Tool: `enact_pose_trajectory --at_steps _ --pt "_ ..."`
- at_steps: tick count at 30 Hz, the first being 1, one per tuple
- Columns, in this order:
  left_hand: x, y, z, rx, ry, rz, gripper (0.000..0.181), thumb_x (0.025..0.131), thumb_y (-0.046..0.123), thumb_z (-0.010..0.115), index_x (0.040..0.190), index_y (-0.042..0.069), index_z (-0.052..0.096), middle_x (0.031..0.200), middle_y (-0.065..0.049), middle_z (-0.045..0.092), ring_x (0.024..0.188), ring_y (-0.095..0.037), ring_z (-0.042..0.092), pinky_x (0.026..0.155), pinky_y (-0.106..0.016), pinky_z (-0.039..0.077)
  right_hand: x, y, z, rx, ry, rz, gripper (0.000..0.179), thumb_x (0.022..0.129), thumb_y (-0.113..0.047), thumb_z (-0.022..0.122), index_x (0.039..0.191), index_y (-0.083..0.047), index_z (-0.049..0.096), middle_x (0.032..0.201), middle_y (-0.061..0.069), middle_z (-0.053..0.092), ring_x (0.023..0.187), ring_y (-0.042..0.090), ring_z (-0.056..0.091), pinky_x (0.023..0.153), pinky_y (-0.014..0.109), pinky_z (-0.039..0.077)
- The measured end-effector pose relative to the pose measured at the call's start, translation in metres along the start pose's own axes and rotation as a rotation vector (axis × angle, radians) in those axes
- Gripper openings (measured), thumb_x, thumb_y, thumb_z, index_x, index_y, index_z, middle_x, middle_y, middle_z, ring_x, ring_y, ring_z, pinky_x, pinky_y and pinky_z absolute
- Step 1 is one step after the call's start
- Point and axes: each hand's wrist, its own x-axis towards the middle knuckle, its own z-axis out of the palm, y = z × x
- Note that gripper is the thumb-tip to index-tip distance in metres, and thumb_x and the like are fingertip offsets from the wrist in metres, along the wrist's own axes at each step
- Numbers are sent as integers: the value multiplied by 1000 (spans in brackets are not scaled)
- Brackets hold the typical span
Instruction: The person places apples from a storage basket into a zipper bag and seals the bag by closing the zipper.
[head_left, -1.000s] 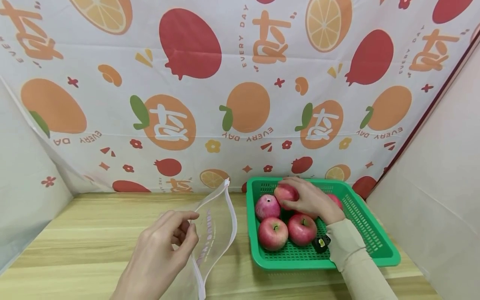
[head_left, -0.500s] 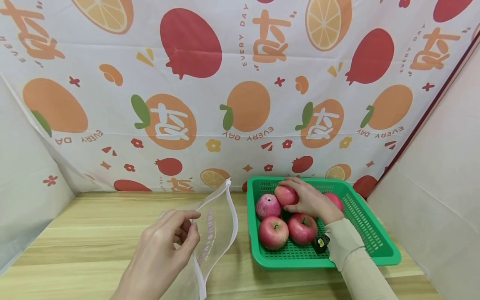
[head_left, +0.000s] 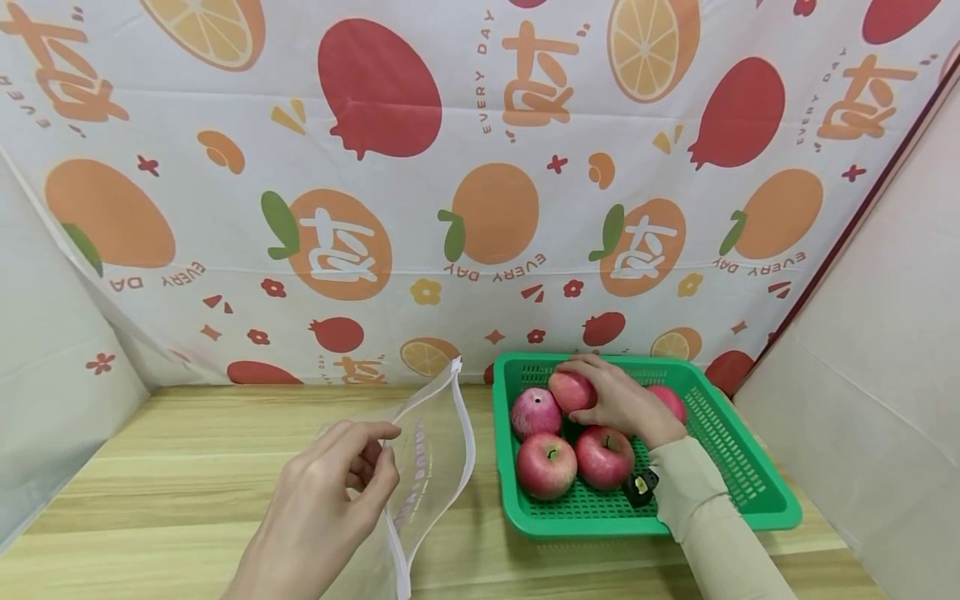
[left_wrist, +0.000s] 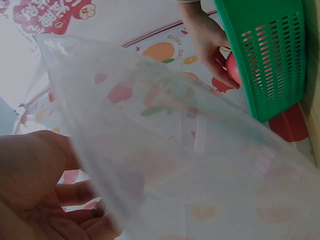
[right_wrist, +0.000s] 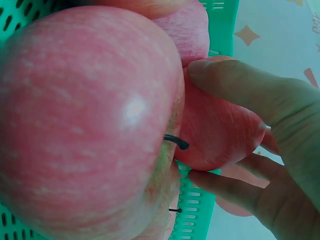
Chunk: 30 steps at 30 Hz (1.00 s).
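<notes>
My left hand (head_left: 318,500) holds the left edge of a clear zip bag (head_left: 438,467), index finger and thumb bent at its rim. The bag stands upright with its white-edged mouth spread wide; in the left wrist view its hazy film (left_wrist: 165,140) covers part of the fingers. My right hand (head_left: 618,400) grips a red apple (head_left: 572,390) at the back of the green basket (head_left: 585,527). In the right wrist view, thumb and fingers wrap that apple (right_wrist: 220,125), with a larger apple (right_wrist: 95,120) in front of it.
Around the held apple sit several others: a purplish-pink one (head_left: 536,414), two at the front, including a pale-streaked apple (head_left: 547,467), and one (head_left: 669,402) behind the right wrist. A fruit-print cloth (head_left: 420,208) hangs behind the wooden table (head_left: 187,475). A white wall (head_left: 885,350) stands on the right.
Almost nothing differs. The right hand stays on the same apple, its thumb shifted very slightly, and the left hand keeps its place at the bag.
</notes>
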Motion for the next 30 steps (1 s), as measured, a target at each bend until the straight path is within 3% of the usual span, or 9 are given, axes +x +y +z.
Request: enact_pose_trajectory --at_steps 30 --pt "0 -2 -1 -20 3 -2 37 72 -17 71 97 10 74 79 19 56 66 6 51 57 -7 46 -5 -7 -12 38 158 -81 67 81 -23 88 141 -13 59 147 10 52 130 33 53 104 57 50"
